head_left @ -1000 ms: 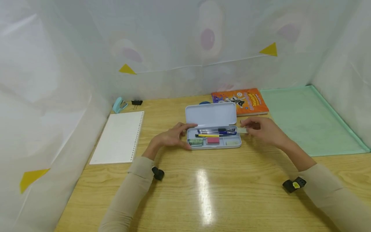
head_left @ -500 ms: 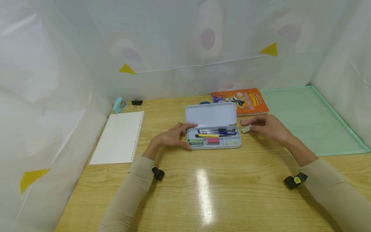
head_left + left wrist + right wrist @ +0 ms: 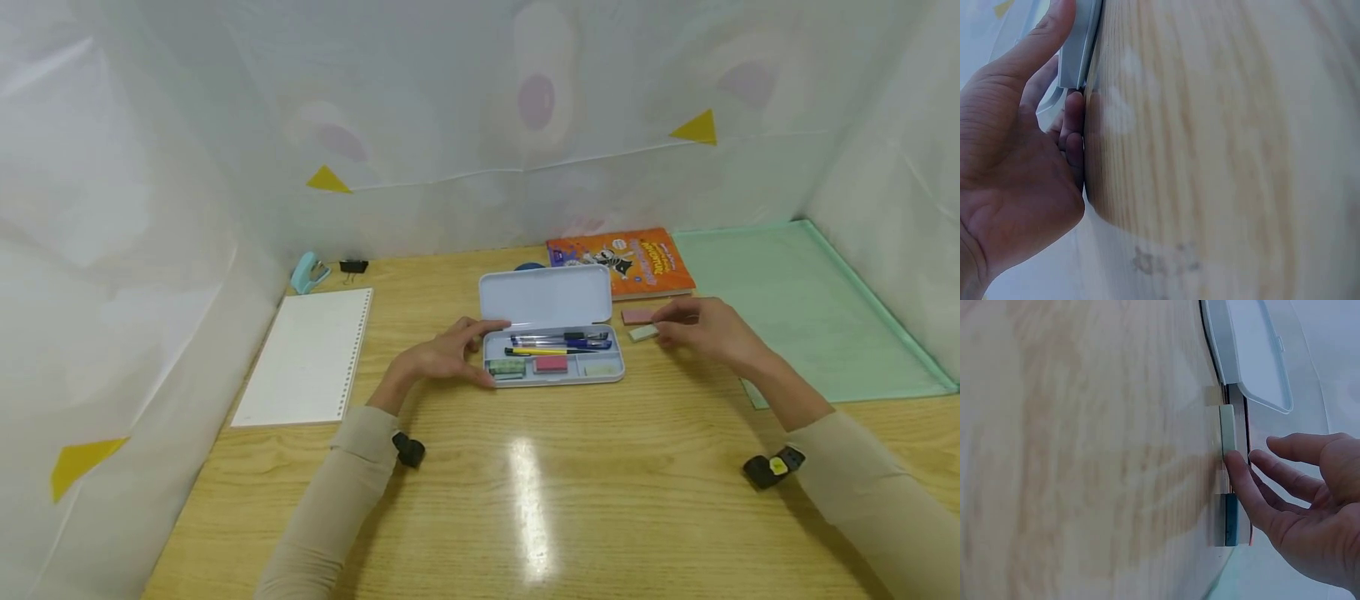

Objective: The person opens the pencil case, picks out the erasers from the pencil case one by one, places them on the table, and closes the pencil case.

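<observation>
My left hand (image 3: 442,354) holds the left end of a light-blue pencil case (image 3: 492,340), thumb at the front and a finger at the back edge. Its lid (image 3: 546,297) stands raised. Inside lie several pens (image 3: 562,342), a pink eraser (image 3: 551,364) and a greenish block (image 3: 507,367). Right of the case a white block like an eraser (image 3: 643,333) lies on the table in front of a pink block (image 3: 636,317). My right hand (image 3: 712,333) is at the white block's right end; in the right wrist view its thumb (image 3: 1247,490) meets the block (image 3: 1227,428) while the fingers stand apart from it.
An orange book (image 3: 656,265) lies behind the case, and a green mat (image 3: 817,325) at the right. To the left are a white notebook (image 3: 307,358), a light-blue stapler (image 3: 307,273) and a black binder clip (image 3: 354,267). A dark-blue block (image 3: 1232,519) sits near my right hand.
My right hand has moved right, away from the case, with the white block, which now lies on the table. The pink block has come into view. My left hand has stayed put.
</observation>
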The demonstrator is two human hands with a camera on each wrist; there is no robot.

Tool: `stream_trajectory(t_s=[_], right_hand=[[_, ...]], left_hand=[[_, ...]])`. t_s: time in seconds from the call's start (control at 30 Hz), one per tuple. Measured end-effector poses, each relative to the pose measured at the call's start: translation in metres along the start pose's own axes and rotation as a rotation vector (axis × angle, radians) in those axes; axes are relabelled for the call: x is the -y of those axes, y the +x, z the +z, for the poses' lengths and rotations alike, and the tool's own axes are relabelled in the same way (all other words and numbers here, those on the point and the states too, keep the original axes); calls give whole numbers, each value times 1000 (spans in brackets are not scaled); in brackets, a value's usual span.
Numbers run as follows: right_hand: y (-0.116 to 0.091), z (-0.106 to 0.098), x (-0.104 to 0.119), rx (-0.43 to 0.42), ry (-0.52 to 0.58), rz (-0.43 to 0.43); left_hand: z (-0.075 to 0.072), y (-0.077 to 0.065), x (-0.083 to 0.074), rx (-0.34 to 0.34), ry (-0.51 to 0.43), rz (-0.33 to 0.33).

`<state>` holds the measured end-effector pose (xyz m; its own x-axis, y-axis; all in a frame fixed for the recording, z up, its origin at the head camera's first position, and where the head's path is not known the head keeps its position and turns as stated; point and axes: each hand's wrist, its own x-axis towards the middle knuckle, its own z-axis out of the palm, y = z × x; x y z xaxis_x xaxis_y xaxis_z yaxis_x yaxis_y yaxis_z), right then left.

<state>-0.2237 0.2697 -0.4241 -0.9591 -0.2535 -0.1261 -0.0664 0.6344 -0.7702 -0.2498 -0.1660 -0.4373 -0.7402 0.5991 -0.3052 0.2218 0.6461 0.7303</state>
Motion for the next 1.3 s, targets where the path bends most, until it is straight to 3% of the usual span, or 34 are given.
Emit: stream_trajectory(t_s=[0.2, 0.43, 0.7, 0.87, 1.3], right_hand=[[-6, 3, 9, 7, 16, -62], [-11, 25, 25, 103, 53, -194], [-11, 47, 36, 127, -111, -300], [-12, 53, 44, 136, -194, -325], [-6, 61, 48, 87, -225, -352]], left_hand=[[0, 0, 0, 0, -8, 4], [0, 0, 1, 3, -10, 8], [-1, 0, -1, 0, -4, 3], [-1, -1, -2, 2, -8, 2], [-1, -1, -1, 3, -17, 4]])
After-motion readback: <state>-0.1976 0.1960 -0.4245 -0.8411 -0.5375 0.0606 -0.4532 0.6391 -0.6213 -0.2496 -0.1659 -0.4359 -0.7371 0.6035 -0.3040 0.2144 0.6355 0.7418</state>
